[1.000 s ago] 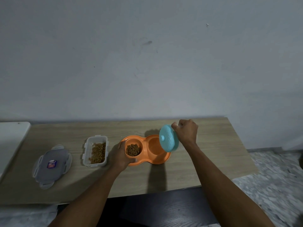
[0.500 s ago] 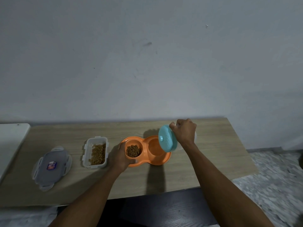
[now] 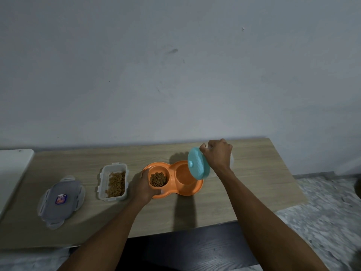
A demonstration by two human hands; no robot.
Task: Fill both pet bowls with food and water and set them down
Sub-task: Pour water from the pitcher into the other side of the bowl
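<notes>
1. At the lower centre of the frame, the left hand (image 3: 145, 185) holds the left end of the orange double bowl (image 3: 172, 179), with its fingers curled around the rim. If this grip pushes sideways, the bowl can slide on the wooden table (image 3: 254, 192).
2. The left cup holds kibble (image 3: 158, 179); the right cup (image 3: 184, 174) looks empty. Water that splashes over the ridge between them would wet the food.
3. To the right of centre, the right hand (image 3: 217, 154) is closed around a clear container with a teal lid (image 3: 198, 163), tipped toward the right cup. I cannot tell if the spout is open; a loose lid could drop off and flood the table.
4. Further left, the open food box (image 3: 114, 181) and its grey lid (image 3: 60, 200) lie well apart from the pouring.
</notes>
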